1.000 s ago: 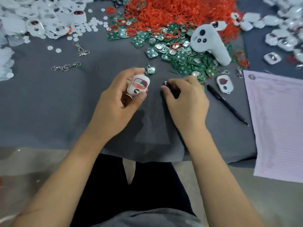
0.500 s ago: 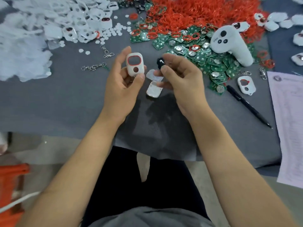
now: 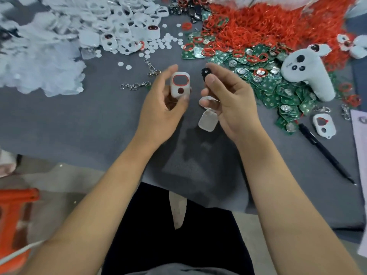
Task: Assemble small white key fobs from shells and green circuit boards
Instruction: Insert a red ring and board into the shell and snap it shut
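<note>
Two shells in hand, one piece between. Front shell [image 3: 180, 84], white with a red-ringed window and a round hole below it, pinched upright in the left hand [image 3: 158, 108] between thumb and fingertips, window facing the camera. Small black button piece [image 3: 206, 72] pinched at the tips of thumb and forefinger of the right hand [image 3: 230, 102], held level with the front shell and just to its right, a narrow gap apart. Back shell [image 3: 208, 121], plain white, tucked under the lower fingers of that same right hand, hanging below the black piece; whether touching the grey cloth [image 3: 79, 126] could not be told.

Beyond the right hand's grasp, up and to the right: heap of green circuit boards [image 3: 278, 88], then red rings [image 3: 258, 24] piled farther off. White handheld controller [image 3: 309, 76] lying on the boards. Another front shell [image 3: 324, 126] and a black pen [image 3: 325, 155] farther right of the grasp. Beyond the left hand's grasp, up and to the left: keychain clasps [image 3: 135, 85] near, white shell pile [image 3: 111, 30] well apart.
</note>
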The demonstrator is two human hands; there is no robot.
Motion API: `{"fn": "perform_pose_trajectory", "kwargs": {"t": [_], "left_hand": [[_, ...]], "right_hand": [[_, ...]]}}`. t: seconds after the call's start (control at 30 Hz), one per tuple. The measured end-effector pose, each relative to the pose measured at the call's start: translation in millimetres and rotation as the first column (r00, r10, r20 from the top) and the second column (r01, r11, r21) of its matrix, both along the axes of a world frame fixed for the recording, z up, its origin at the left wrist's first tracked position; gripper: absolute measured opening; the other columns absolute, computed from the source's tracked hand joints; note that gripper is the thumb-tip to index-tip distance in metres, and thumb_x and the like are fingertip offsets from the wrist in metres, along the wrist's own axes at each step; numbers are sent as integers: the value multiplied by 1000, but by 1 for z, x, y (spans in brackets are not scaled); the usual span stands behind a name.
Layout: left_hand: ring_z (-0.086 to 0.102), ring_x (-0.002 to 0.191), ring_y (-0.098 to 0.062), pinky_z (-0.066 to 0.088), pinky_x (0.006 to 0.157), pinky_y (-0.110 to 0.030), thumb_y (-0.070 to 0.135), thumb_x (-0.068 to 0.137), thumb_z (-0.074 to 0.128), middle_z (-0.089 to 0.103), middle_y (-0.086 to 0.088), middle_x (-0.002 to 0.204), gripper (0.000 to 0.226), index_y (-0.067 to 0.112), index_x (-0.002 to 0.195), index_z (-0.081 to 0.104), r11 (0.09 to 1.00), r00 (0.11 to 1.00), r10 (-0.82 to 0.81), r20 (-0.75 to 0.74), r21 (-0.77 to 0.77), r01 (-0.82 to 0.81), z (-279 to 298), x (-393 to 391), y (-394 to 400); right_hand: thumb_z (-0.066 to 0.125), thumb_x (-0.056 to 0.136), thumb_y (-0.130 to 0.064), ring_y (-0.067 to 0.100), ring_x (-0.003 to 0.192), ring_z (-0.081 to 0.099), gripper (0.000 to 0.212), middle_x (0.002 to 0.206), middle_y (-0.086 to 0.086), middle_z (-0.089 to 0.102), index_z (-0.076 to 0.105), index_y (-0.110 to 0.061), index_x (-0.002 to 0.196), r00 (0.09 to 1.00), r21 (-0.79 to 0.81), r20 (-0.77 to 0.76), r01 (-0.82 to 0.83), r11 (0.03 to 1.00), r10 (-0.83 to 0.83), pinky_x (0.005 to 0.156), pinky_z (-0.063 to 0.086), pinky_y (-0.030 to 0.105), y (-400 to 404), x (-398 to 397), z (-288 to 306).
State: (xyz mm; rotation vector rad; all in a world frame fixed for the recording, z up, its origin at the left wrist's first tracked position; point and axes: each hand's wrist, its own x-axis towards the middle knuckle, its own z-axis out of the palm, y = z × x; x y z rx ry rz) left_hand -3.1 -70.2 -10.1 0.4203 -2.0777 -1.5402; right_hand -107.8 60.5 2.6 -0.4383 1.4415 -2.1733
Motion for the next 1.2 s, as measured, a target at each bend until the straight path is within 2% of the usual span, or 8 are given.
{"fn": "perform_pose_trajectory", "kwargs": {"t": [0.1,0.23,0.4,0.67,0.8,0.97,1.1,1.2], "left_hand": [[67,114,-7,54,100,-30,17,99,67,66,8,131,56,20,151,44,992,999,-1,37,-130,6,-2,5,2],[68,103,-13,56,93,-31,17,98,68,66,17,124,59,27,151,45,981,998,-6,62,-191,18,-6,5,4],[68,111,-5,53,93,-21,20,99,67,69,9,126,55,25,150,45,991,1000,-2,30,-137,6,-6,5,2],[71,102,-20,56,92,-30,11,96,67,74,-4,112,57,24,146,45,998,997,2,-73,61,2,-7,5,-2],[63,91,-9,52,85,-23,18,91,74,66,-5,106,60,32,143,46,992,995,18,-96,123,-6,-9,5,-7],[65,110,-20,53,92,-23,19,91,75,63,-12,126,54,31,135,47,994,997,-12,-70,111,20,-9,4,-11],[65,111,-15,52,95,-23,18,94,69,64,-5,126,49,28,136,47,998,999,-10,-31,59,12,-9,4,-11],[66,90,-5,53,80,-20,19,100,62,66,0,117,39,22,138,52,988,996,82,-40,136,-75,-9,2,-12]], "right_hand": [[71,97,-13,19,69,69,21,81,3,68,65,-18,116,997,29,-57,51,998,-49,60,58,28,3,6,-3],[71,96,-11,18,68,68,10,84,0,70,69,-12,106,992,50,-111,73,996,-67,57,57,28,7,12,-5],[71,97,-8,17,73,70,14,88,-1,74,73,-14,109,985,59,-147,97,994,-87,59,59,28,9,13,-4],[67,97,-5,15,73,69,23,86,-8,68,74,-19,114,979,77,-196,81,994,-64,59,60,29,6,17,-5],[66,98,-6,14,74,67,22,85,-7,69,74,-19,112,976,95,-208,91,991,-70,56,59,28,6,19,-4],[60,102,-9,10,74,62,13,82,-8,68,72,-12,107,955,138,-271,165,977,-123,53,57,28,8,18,-2],[60,102,-9,7,74,62,14,85,-11,69,70,-18,104,838,284,-513,367,886,-183,63,54,31,8,21,-5],[61,99,-16,5,81,59,14,89,-17,66,71,-24,104,699,341,-707,467,816,-105,72,45,24,10,25,-7]]}}
